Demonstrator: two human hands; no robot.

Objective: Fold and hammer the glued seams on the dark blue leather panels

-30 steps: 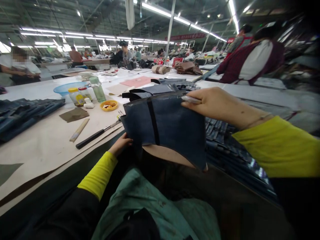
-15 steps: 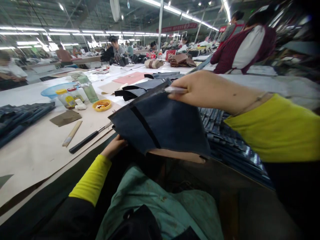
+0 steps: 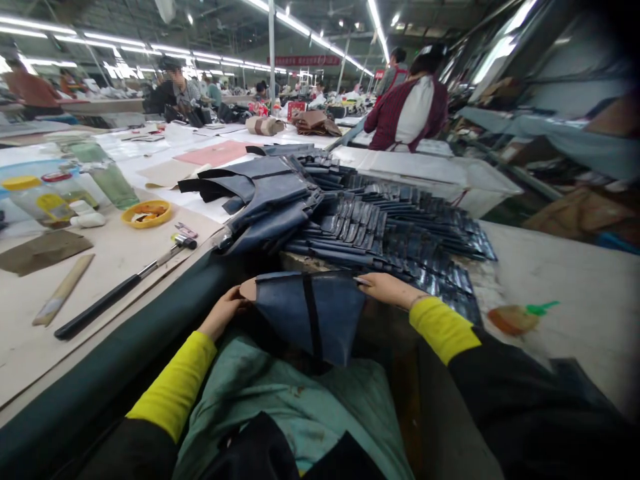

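Observation:
A dark blue panel (image 3: 333, 313) with a black strip across it hangs above my lap, in front of the table edge. My left hand (image 3: 227, 310) grips its left end, where a tan piece shows. At the upper right corner my right hand (image 3: 387, 288) is closed on the panel, with a thin pale item, too small to name, at the fingertips. Just beyond lies a large pile of similar blue pieces (image 3: 350, 223), overlapping in rows. Green cloth (image 3: 295, 400) covers my lap.
On the left of the table are a hammer (image 3: 120, 293), a wooden stick (image 3: 64, 290), a yellow dish (image 3: 147, 214) and jars (image 3: 37, 200). An orange bottle with a green tip (image 3: 515, 319) lies at the right. A person in dark red (image 3: 407, 110) is farther back.
The view has turned right. My right hand has come down and toward me with the panel, which has turned and now hangs lower between both hands. More of the blue pile shows.

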